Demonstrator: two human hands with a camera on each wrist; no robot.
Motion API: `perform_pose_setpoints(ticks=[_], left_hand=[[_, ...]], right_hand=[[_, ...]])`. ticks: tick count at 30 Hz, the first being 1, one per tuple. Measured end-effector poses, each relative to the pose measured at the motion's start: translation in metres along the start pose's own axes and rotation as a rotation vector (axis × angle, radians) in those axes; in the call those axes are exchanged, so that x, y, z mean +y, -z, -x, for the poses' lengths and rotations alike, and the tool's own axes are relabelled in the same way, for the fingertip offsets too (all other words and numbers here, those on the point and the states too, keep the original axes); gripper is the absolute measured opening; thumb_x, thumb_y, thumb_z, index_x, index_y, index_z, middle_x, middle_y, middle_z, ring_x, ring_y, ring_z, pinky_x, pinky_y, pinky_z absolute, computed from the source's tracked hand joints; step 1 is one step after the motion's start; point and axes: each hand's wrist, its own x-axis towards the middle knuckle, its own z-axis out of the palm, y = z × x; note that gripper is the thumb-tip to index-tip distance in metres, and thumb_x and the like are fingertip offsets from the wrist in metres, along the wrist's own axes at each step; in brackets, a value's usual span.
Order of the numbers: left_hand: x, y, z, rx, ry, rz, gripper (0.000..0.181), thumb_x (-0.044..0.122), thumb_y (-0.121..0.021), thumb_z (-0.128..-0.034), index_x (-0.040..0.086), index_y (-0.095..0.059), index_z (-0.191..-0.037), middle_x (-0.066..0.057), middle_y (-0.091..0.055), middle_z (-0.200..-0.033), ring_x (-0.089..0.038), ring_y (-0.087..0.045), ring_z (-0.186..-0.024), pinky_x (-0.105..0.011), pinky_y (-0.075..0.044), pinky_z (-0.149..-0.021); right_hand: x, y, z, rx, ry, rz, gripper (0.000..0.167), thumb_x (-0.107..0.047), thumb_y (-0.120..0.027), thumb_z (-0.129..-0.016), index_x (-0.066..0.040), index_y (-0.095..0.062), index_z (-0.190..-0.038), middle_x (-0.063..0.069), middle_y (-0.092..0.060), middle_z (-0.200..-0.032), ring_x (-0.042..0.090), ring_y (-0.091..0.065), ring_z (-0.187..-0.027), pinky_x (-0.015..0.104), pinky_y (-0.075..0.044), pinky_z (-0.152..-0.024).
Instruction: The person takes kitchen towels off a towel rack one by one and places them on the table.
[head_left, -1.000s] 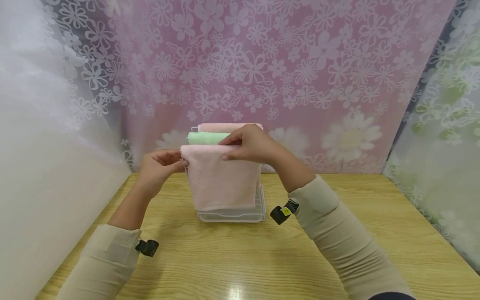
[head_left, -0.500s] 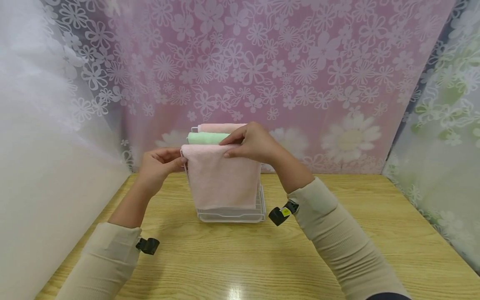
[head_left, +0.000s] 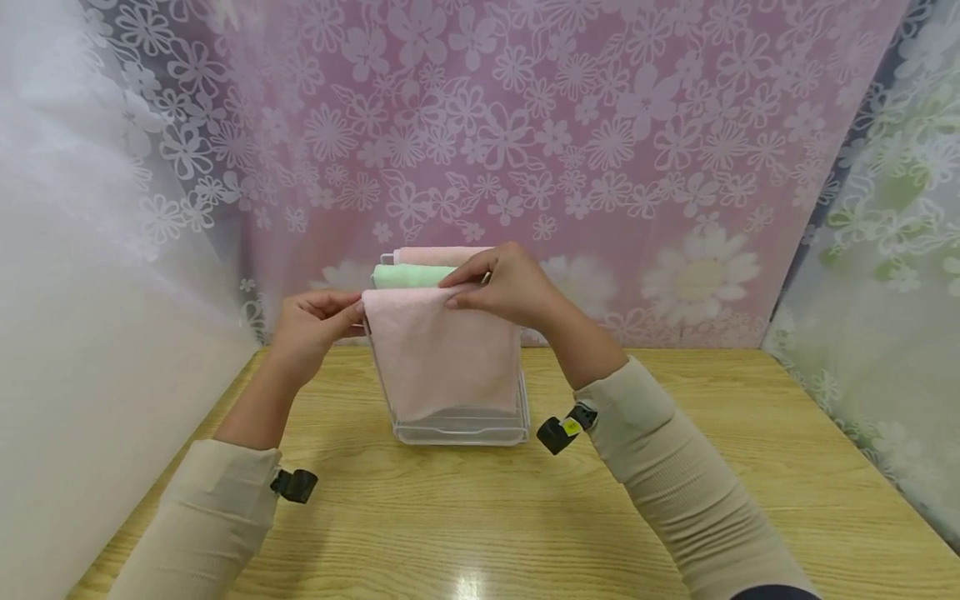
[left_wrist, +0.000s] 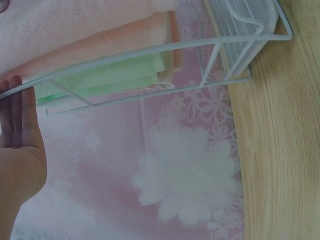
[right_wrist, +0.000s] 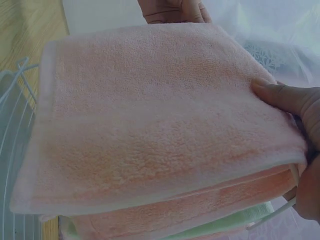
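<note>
A pink towel (head_left: 450, 358) hangs over the front bar of a white wire rack (head_left: 525, 392). My left hand (head_left: 311, 337) pinches the towel's top left corner beside the rack's frame; in the left wrist view its fingers (left_wrist: 17, 110) lie against the white wire. With thumb in front and fingers behind, my right hand (head_left: 513, 287) grips the towel's top edge right of the middle. In the right wrist view the thumb (right_wrist: 282, 96) presses on the pink cloth (right_wrist: 150, 100). Behind hang a green towel (head_left: 408, 276) and another pink towel (head_left: 435, 256).
The rack has a clear tray (head_left: 461, 435) at its base and stands on a wood-grain table (head_left: 420, 517). A pink flowered curtain (head_left: 487, 150) rises behind it, with pale sheets (head_left: 97, 250) at the left and flowered ones (head_left: 892, 333) at the right.
My left hand has shifted slightly up, from the frame's side to the towel's corner. The front towel's lower edge has lifted a little and now slants up to the right.
</note>
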Motion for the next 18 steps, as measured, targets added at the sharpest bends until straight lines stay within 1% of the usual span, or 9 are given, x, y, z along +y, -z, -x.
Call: perform_pose_setpoints(ticks=[3,8,10,13,18], left_hand=[[-0.002,0.000,0.000,-0.013,-0.007,-0.018,0.014,0.001,-0.065,-0.0923,0.007,-0.077,-0.092,-0.004,-0.073,-0.088,-0.017,-0.071,-0.075,-0.034,-0.060,-0.073],[-0.002,0.002,-0.002,-0.035,-0.037,-0.033,0.016,-0.002,-0.063,-0.0930,0.007,-0.076,-0.088,-0.004,-0.072,-0.084,-0.017,-0.069,-0.073,-0.034,-0.060,-0.072],[-0.002,0.002,-0.002,-0.037,-0.043,-0.050,0.016,-0.001,-0.063,-0.0930,0.008,-0.075,-0.088,-0.003,-0.071,-0.083,-0.017,-0.069,-0.073,-0.033,-0.060,-0.072],[-0.002,0.002,-0.003,-0.044,-0.044,-0.068,0.014,0.001,-0.064,-0.0932,0.009,-0.075,-0.088,-0.003,-0.071,-0.082,-0.018,-0.069,-0.073,-0.034,-0.060,-0.073],[-0.002,0.001,-0.002,-0.050,-0.030,-0.077,0.016,0.002,-0.063,-0.0936,0.011,-0.074,-0.086,-0.002,-0.071,-0.082,-0.016,-0.070,-0.074,-0.034,-0.060,-0.073]], right_hand=[[0.002,0.000,0.001,0.021,0.023,-0.040,0.016,-0.011,-0.085,-0.077,-0.013,-0.081,-0.092,-0.003,-0.074,-0.090,0.013,-0.061,-0.073,0.025,-0.049,-0.059],[-0.002,0.003,0.000,0.060,0.066,-0.131,0.016,-0.007,-0.084,-0.077,-0.008,-0.080,-0.093,0.001,-0.075,-0.090,0.012,-0.069,-0.082,0.027,-0.057,-0.068],[-0.004,0.006,0.001,0.067,0.081,-0.143,0.017,-0.007,-0.084,-0.077,-0.007,-0.080,-0.093,0.002,-0.075,-0.090,0.013,-0.070,-0.085,0.027,-0.057,-0.071],[-0.008,0.009,0.003,0.079,0.092,-0.137,0.017,-0.007,-0.084,-0.077,-0.007,-0.080,-0.093,0.003,-0.075,-0.090,0.013,-0.070,-0.085,0.027,-0.057,-0.072],[-0.014,0.014,0.009,0.102,0.106,-0.143,0.016,-0.007,-0.084,-0.077,-0.008,-0.080,-0.092,0.002,-0.075,-0.090,0.014,-0.069,-0.083,0.027,-0.057,-0.071]])
